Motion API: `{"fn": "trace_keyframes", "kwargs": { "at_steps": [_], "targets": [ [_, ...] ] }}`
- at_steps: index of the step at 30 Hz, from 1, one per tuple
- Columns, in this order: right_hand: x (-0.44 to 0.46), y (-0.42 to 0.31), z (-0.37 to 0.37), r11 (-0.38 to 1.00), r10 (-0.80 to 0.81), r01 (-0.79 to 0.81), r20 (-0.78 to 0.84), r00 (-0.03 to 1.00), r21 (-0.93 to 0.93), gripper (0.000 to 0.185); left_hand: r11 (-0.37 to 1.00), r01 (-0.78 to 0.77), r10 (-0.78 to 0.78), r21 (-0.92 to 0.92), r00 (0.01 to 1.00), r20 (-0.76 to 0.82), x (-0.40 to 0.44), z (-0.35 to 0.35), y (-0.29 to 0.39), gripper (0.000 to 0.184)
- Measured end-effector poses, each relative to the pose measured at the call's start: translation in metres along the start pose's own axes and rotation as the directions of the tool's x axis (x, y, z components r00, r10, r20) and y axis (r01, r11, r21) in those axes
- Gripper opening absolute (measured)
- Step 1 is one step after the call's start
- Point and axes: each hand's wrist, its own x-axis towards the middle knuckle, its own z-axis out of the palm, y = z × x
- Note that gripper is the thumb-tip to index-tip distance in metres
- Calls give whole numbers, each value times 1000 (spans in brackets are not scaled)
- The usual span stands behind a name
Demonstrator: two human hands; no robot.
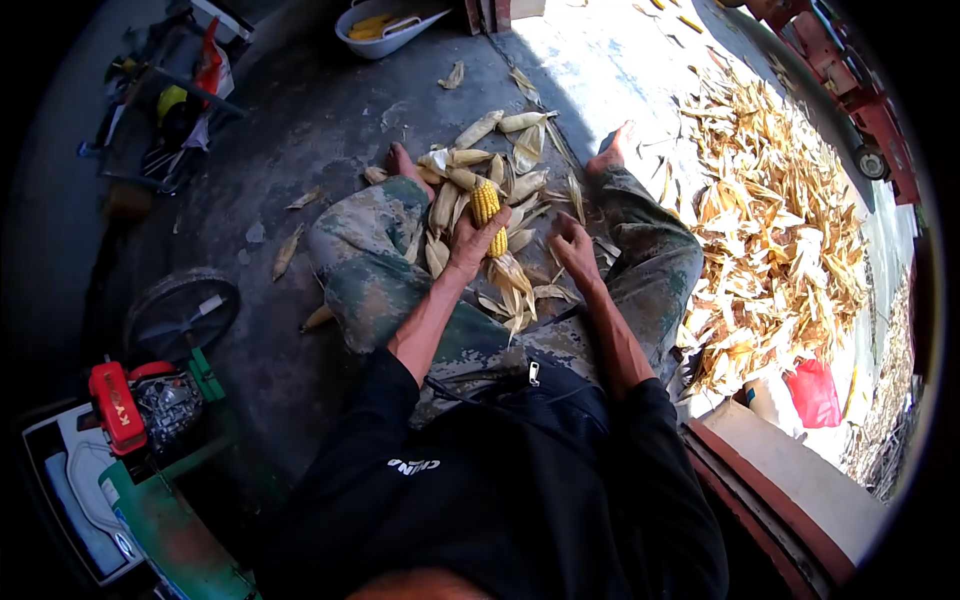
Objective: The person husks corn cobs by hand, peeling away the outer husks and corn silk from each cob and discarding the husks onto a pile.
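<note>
An ear of corn [487, 203] with bare yellow kernels stands upright in my left hand [470, 245], whose fingers wrap round it. Its peeled-back husk [512, 275] hangs below toward my lap. My right hand [573, 245] is off to the right, apart from the ear, with its fingers curled closed; whatever they may hold is hidden. Between my legs lies a pile of ears still in pale husks [445, 208], partly covered by my left hand and the ear. A few loose husk strips [555, 293] lie below my right hand.
A large heap of dry husks [775, 230] spreads on the sunlit floor to the right. A pale scoop-shaped container [385, 42] with yellow ears stands at the top. A red engine [118, 405] on a green machine [170, 515] is at lower left. Red machinery [885, 130] stands upper right.
</note>
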Motion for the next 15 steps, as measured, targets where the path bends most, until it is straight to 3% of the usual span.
{"fn": "trace_keyframes", "kwargs": {
  "at_steps": [2,4,6,8,9,10,12,13,15],
  "targets": [
    [-9,-37,-4,884,-35,-192,470,882,426,59,998,-13,8,65,997,76,-3,10,-4,51],
    [-22,-54,4,829,-138,-259,631,764,495,62,996,-22,13,88,995,96,-6,18,-2,54],
    [-31,-52,14,866,-152,-221,656,739,449,67,992,-33,20,121,994,111,-9,20,-3,56],
    [-36,-35,27,903,-65,-288,763,643,320,63,989,5,-21,147,993,112,-10,18,-11,58],
    [-43,-34,31,886,-81,-291,738,670,361,47,995,8,-19,95,993,112,-12,21,-11,53],
    [-45,-33,33,885,-80,-293,738,670,362,47,995,9,-20,96,994,111,-15,21,-11,53],
    [-46,-30,34,830,153,-522,821,551,195,31,993,94,-90,-73,994,68,-16,24,-9,46],
    [-52,-29,39,809,112,-515,786,608,283,21,995,67,-62,-67,996,64,-15,25,-9,41],
    [-51,-27,40,813,136,-523,790,599,257,22,992,107,-104,-63,993,52,-12,24,-7,40]
  ]
}}
